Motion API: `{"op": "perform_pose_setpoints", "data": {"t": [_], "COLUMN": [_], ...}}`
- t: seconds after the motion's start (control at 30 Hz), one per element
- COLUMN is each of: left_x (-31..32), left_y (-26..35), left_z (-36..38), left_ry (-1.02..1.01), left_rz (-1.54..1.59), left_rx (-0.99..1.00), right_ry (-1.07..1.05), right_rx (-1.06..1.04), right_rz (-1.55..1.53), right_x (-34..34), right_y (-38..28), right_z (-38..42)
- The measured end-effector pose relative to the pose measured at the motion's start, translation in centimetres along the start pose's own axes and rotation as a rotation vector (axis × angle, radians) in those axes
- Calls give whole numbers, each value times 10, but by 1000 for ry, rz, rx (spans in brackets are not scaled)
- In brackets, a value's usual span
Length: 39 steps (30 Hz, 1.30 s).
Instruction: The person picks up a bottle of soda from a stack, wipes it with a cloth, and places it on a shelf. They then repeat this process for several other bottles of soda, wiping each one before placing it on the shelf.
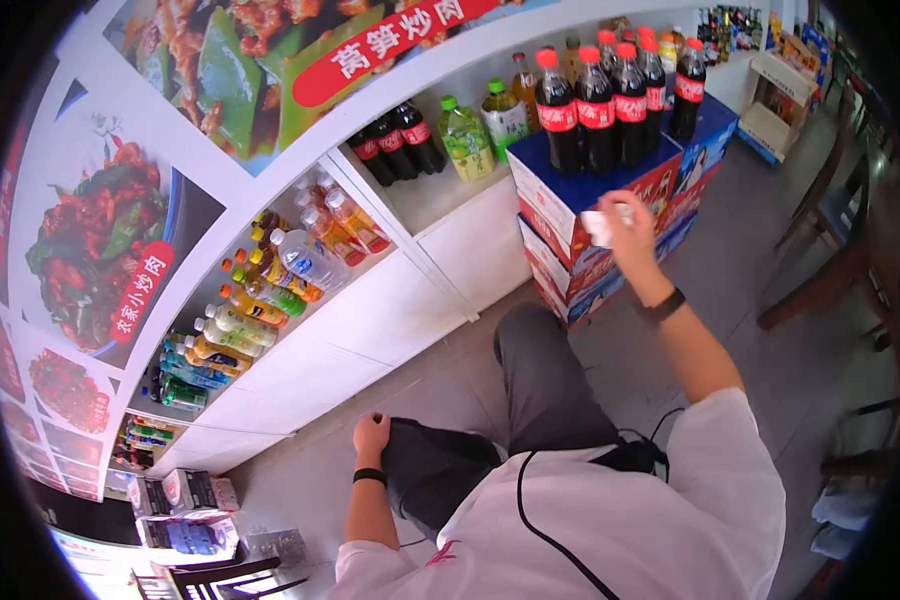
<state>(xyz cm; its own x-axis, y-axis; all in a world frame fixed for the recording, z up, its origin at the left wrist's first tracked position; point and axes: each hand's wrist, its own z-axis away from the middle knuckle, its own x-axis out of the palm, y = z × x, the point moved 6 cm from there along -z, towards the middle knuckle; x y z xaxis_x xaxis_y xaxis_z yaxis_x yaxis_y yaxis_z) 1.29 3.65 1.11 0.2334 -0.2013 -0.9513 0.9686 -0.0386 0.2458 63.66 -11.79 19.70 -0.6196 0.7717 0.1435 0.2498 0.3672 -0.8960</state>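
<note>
My right hand (633,240) is closed on a crumpled white tissue or cloth (598,228), held at the near corner of a stack of red, white and blue cartons (560,225). Several cola bottles (595,115) with red caps and labels stand upright on the top carton, just beyond that hand. My left hand (372,436) is beside my left knee with its fingers curled in. Whatever it may hold is hidden.
Left of the cartons runs a white shelf unit (340,350) with drink bottles (270,270) in its compartments. Green-capped bottles (465,140) stand near the cartons. Wooden chairs (840,270) are at right. Boxes (185,500) sit at lower left.
</note>
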Motion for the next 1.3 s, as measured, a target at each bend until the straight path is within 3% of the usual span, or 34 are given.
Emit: {"op": "perform_pose_setpoints", "data": {"t": [0.07,0.2,0.27,0.4,0.43,0.57,0.67,0.73,0.77,0.8,0.87,1.0,1.1,1.17,1.27,1.3], "left_x": [-6,-47,-56,-12,-18,-24,-31,-33,-33,-34,-35,-35,-33,-26,-43,-49], "left_y": [1,40,44,35,52,57,56,55,55,54,53,51,43,30,7,0], "left_z": [15,43,52,36,45,27,21,19,19,19,19,20,20,19,31,38], "left_ry": [22,202,261,278,378,263,267,271,274,275,276,310,341,393,529,691], "left_rz": [-39,-71,-70,116,-12,72,119,106,98,109,131,169,276,402,405,207], "left_rx": [-1,97,135,409,443,305,322,317,314,307,297,277,273,316,112,102], "right_ry": [-87,-268,-334,-276,-258,-131,-141,-90,-60,-7,-191,-91,-117,-121,-69,-79], "right_rx": [73,-213,-38,-198,-255,-471,-471,-346,-263,-364,-322,-454,-410,-385,-461,-420], "right_rz": [-54,-30,-51,147,207,368,585,663,683,666,781,776,680,586,407,265], "right_x": [22,128,167,229,244,314,359,380,385,392,410,408,392,376,344,332], "right_y": [12,4,11,45,44,45,35,54,64,84,112,82,57,41,40,42], "right_z": [20,7,0,-49,-62,-120,-162,-196,-208,-226,-253,-234,-191,-162,-128,-119]}}
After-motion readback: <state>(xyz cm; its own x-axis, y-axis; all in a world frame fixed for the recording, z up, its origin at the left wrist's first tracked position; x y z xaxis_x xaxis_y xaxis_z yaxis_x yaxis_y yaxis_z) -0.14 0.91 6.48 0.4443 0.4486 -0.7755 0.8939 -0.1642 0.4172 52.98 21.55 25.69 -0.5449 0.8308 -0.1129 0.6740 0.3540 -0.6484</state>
